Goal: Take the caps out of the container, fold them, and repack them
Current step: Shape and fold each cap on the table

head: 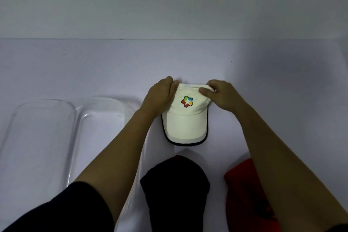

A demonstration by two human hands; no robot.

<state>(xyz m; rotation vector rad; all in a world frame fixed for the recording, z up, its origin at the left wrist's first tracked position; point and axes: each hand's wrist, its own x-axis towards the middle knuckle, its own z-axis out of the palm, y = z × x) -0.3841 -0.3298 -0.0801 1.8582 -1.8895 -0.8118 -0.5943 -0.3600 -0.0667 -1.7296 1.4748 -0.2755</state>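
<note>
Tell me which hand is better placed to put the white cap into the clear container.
Probably the left hand: the clear container lies on its side of the white cap; the right hand would cross over.

Dark short sleeves [81, 203], bare forearms

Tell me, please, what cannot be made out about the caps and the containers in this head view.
- White cap: its back is folded under and covered by the left hand and right hand.
- Black cap: too dark to show detail, cut off by the bottom edge.
- Red cap: mostly behind the right forearm.
- Clear containers: the left arm hides their near ends.
</note>
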